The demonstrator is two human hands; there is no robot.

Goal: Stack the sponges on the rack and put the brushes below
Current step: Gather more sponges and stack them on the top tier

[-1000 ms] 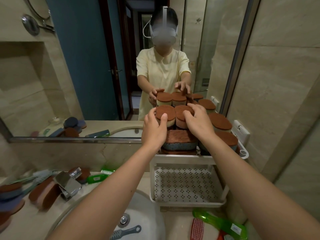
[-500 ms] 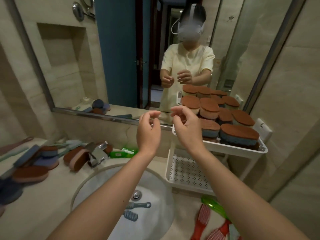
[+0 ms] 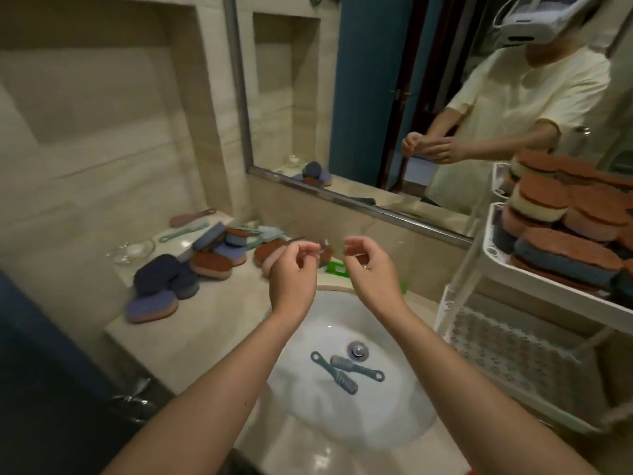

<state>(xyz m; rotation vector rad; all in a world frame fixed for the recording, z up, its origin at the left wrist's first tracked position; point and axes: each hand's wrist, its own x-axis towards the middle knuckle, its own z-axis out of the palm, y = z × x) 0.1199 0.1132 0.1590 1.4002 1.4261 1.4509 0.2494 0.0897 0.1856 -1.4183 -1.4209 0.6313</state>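
Note:
Both of my hands hover above the white sink [image 3: 308, 416] with loosely curled fingers and hold nothing: my left hand [image 3: 293, 272], my right hand [image 3: 368, 269]. A white two-tier rack [image 3: 548, 282] stands at the right; its top shelf carries stacked brown-topped sponges [image 3: 565, 241], its perforated lower shelf [image 3: 513, 358] shows nothing on it. Several loose sponges [image 3: 191, 269], blue and brown, lie piled on the counter at the left. Two teal brushes [image 3: 346, 370] lie crossed in the sink basin. More brushes [image 3: 186, 229] rest on the back ledge at the left.
A glass dish [image 3: 132, 250] sits on the ledge by the wall. A green brush [image 3: 337, 268] lies behind my hands near the faucet. The wall mirror [image 3: 411, 97] reflects a person wearing a headset. A dark bin [image 3: 68, 389] stands at the lower left.
My hands have let go of the sponges on the rack's top shelf and pulled back over the sink. The view has swung left, so the counter's loose sponges now show.

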